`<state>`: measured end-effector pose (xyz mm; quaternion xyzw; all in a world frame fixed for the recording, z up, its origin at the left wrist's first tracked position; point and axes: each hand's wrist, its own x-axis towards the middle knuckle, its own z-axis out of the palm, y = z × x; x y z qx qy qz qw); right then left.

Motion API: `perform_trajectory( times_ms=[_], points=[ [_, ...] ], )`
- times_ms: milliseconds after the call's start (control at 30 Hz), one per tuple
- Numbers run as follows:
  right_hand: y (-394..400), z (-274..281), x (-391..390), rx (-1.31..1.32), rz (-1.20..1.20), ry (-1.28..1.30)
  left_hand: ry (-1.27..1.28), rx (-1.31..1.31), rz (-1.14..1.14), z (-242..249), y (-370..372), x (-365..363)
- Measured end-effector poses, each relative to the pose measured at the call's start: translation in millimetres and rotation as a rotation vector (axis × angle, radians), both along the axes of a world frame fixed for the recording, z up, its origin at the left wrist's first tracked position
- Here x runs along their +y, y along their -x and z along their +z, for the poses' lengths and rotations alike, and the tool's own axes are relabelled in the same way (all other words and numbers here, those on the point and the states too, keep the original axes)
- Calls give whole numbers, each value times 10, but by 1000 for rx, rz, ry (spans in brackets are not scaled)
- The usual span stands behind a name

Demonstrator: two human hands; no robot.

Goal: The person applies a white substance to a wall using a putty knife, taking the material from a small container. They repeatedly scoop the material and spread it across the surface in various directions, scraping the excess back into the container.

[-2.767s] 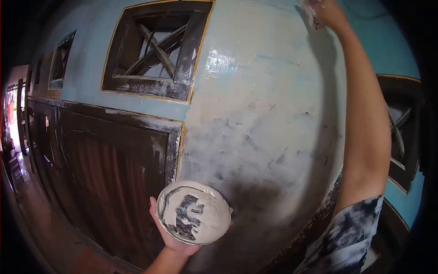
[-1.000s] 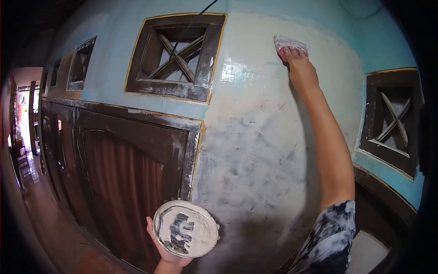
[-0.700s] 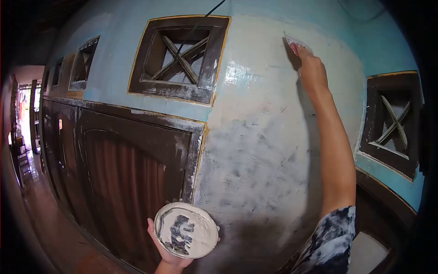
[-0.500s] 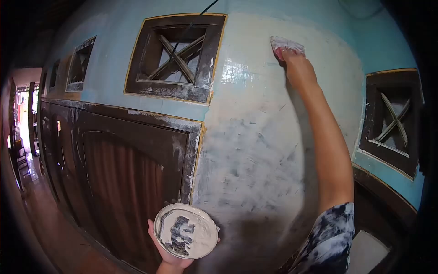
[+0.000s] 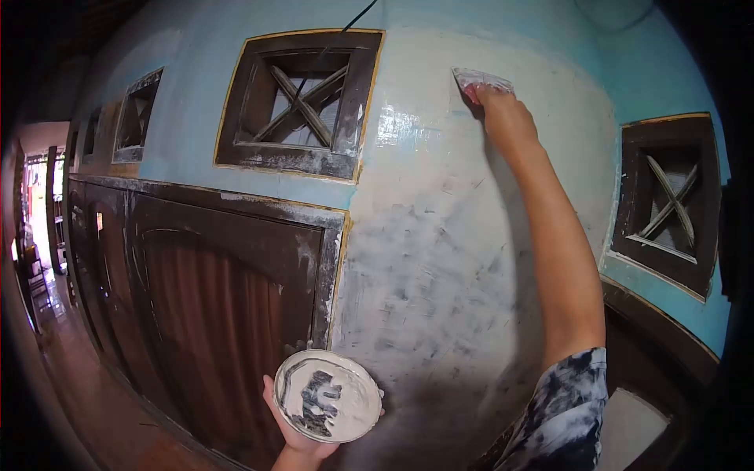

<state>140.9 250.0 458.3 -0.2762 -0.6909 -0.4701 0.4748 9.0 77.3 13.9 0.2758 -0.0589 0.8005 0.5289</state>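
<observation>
My right hand is raised high and closed around a putty knife with a red grip and a wide, whitish-smeared blade. The blade is against the upper part of the wall, which carries a pale coat with dark smudges lower down. Low in front of me, my left hand supports a round bowl from beneath, fingers curled about its sides. Creamy filler coats the inside of the bowl, and a dark bare patch shows in its middle.
Left of the coated wall is a brown vent frame with crossed slats, above a dark wooden window frame. A similar vent sits on the right. A thin black cable hangs at the top. Far left, a passage leads to daylight.
My right hand and the putty knife have shifted slightly left on the wall. The bowl in my left hand appears slightly further right. The camera view has also shifted a little.
</observation>
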Motion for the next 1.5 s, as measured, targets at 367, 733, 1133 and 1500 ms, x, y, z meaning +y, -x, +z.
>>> perform_trajectory(
  times_ms=[367, 733, 1133, 1500],
  points=[
    [-176, -477, -94, 25, 198, -176, -34, -7, 1, -118, 88, -46],
    [-33, -1217, 436, -192, 68, -317, -27, 53, -2, -131, 90, -95],
    [-5, -1300, 524, -234, 21, -277, 19, -14, -46, -74, -29, -43],
    [-388, -502, 526, -95, 79, -196, -17, 5, 48, -10, -103, 19]
  ],
)
